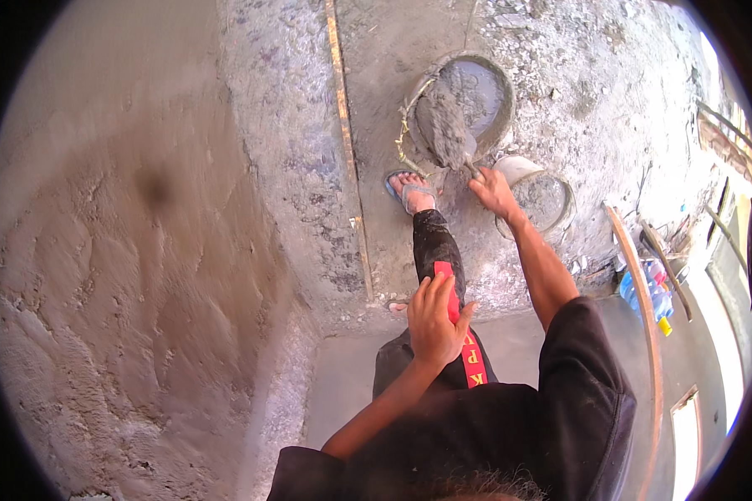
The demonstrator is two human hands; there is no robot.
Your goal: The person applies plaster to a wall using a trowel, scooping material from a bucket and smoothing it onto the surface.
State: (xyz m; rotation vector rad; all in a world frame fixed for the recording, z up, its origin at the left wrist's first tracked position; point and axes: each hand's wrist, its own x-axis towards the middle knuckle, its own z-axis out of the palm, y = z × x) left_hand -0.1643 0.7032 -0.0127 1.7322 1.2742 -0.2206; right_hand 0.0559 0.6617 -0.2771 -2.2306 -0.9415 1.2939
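Observation:
My right hand (495, 192) is closed around the short handle of a trowel (473, 169). Its blade is largely hidden by a heap of wet grey mortar (445, 121). The heap lies over the near left part of a round tub (510, 104) that also has smoother, wetter mix inside. Whether the blade touches the mix below, I cannot tell. Just right of my right hand stands a pale bucket (518, 167) with grey contents. My left hand (436, 321) lies with fingers stretched out on my dark trouser leg (437, 242), over its red stripe.
Wet, uneven plaster (134, 284) covers the large surface on the left. A long thin strip (342, 108) runs beside my sandalled foot (414, 192). A frayed yellowish rope (403, 138) hangs along the tub. To the right are a wooden plank (643, 301) and plastic bottles (656, 288).

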